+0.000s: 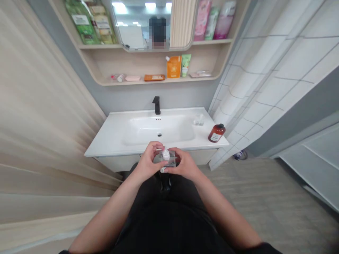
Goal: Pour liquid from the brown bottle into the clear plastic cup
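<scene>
In front of my body, over the front edge of the counter, both hands hold a clear, square-sided bottle [172,163] with a white top [166,154]. My left hand [148,161] curls round the white top, thumb on the near side and fingers on the far side. From the right, my right hand [186,164] grips the bottle's body between thumb and fingers. Whether the top is a plain cap or a pump I cannot tell. The fingers hide parts of the bottle.
A white sink counter [106,141] with a black faucet [157,105] lies ahead. On its right stand a brown bottle [216,133] and a small clear object [198,120]. Above, a shelf [106,82] holds an orange pouch [174,67], a green tube [185,65] and other toiletries.
</scene>
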A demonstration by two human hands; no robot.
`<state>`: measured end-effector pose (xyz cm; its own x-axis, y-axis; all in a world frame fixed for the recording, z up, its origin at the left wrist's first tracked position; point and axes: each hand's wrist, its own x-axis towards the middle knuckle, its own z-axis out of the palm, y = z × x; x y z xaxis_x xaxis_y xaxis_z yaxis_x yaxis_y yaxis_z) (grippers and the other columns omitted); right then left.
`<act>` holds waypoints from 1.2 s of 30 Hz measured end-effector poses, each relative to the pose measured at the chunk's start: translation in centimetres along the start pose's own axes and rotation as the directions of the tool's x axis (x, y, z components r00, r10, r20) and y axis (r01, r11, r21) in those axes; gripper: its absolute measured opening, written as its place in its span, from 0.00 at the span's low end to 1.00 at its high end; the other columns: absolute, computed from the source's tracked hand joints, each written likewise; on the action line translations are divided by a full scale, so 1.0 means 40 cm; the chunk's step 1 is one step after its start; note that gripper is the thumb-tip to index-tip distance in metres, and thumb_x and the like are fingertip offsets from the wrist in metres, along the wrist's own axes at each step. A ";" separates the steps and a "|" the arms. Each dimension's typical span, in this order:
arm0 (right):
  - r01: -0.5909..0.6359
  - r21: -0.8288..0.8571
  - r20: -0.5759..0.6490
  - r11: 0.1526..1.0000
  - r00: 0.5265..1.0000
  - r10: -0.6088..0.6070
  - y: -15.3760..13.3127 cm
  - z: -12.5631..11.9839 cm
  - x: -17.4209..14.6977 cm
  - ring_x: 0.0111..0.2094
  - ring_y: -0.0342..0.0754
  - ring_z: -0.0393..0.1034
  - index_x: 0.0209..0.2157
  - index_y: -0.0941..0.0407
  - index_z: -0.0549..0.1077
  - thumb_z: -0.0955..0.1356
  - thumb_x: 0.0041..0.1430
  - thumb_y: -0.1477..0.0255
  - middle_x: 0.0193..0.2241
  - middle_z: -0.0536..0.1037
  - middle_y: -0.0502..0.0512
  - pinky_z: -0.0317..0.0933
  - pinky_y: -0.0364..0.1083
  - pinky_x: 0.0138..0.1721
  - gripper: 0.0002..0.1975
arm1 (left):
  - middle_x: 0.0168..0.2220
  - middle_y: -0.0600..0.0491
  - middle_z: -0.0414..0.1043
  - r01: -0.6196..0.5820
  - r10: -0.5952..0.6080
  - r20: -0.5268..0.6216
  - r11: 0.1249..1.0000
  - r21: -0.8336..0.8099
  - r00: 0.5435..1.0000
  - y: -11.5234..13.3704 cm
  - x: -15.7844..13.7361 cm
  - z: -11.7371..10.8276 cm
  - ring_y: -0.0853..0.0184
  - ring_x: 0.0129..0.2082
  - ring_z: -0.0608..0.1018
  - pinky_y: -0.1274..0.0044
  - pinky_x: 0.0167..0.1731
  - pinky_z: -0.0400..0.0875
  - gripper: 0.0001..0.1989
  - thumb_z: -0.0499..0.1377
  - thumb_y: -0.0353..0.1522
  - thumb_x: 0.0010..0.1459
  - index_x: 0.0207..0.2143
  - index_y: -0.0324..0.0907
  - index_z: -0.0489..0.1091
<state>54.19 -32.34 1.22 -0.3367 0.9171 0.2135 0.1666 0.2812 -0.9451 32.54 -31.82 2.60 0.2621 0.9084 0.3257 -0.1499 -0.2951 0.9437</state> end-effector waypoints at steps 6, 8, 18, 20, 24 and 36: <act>-0.026 -0.017 0.001 1.000 1.000 0.026 -0.004 -0.001 0.000 0.44 0.56 0.81 0.57 0.53 0.78 0.87 0.45 0.55 0.47 0.85 0.56 0.76 0.52 0.48 0.40 | 0.49 0.49 0.79 0.051 -0.051 -0.007 0.998 0.033 0.999 0.004 -0.005 -0.004 0.59 0.50 0.82 0.65 0.57 0.74 0.36 0.78 0.34 0.54 0.63 0.47 0.70; -0.036 -0.022 0.005 0.999 0.999 0.036 -0.006 -0.001 -0.001 0.43 0.56 0.81 0.57 0.53 0.78 0.87 0.45 0.55 0.46 0.86 0.56 0.76 0.52 0.47 0.40 | 0.48 0.49 0.79 0.057 -0.058 0.004 0.997 0.048 0.998 0.002 -0.005 -0.005 0.60 0.48 0.81 0.66 0.55 0.74 0.35 0.78 0.34 0.54 0.62 0.47 0.71; -0.031 -0.008 0.018 0.999 0.999 0.031 0.006 0.010 -0.003 0.45 0.57 0.82 0.59 0.52 0.78 0.87 0.45 0.56 0.49 0.86 0.57 0.76 0.53 0.50 0.41 | 0.49 0.46 0.84 0.071 -0.071 -0.003 0.993 0.097 0.997 0.013 -0.012 -0.004 0.56 0.53 0.84 0.63 0.59 0.76 0.26 0.76 0.35 0.57 0.58 0.46 0.78; -0.044 -0.028 0.008 0.999 0.999 0.044 0.012 0.009 -0.002 0.45 0.57 0.82 0.58 0.52 0.79 0.87 0.44 0.56 0.48 0.86 0.57 0.76 0.53 0.50 0.41 | 0.47 0.46 0.85 0.037 -0.028 -0.071 0.992 0.123 0.997 0.036 -0.010 -0.010 0.56 0.50 0.84 0.63 0.58 0.77 0.24 0.76 0.36 0.57 0.56 0.45 0.80; -0.066 -0.037 -0.007 0.997 0.998 0.066 0.023 0.009 0.003 0.45 0.57 0.82 0.57 0.53 0.79 0.87 0.42 0.56 0.47 0.86 0.57 0.76 0.53 0.49 0.41 | 0.49 0.45 0.86 -0.003 0.031 -0.119 0.975 0.223 0.992 0.089 0.013 -0.033 0.55 0.49 0.84 0.64 0.56 0.78 0.19 0.76 0.37 0.57 0.50 0.44 0.84; -0.084 -0.020 -0.003 0.996 0.996 0.084 0.041 0.014 0.009 0.44 0.56 0.82 0.57 0.53 0.79 0.87 0.44 0.55 0.47 0.86 0.57 0.77 0.53 0.48 0.41 | 0.52 0.45 0.86 -0.017 0.078 -0.229 0.966 0.258 0.970 0.116 0.007 -0.036 0.54 0.51 0.86 0.62 0.57 0.81 0.19 0.75 0.38 0.59 0.51 0.45 0.84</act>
<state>53.83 -31.69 -0.38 -0.3184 0.9384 0.1341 0.2133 0.2088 -0.9544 30.53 -32.50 6.98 0.0241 0.9263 0.3761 0.0973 -0.3766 0.9213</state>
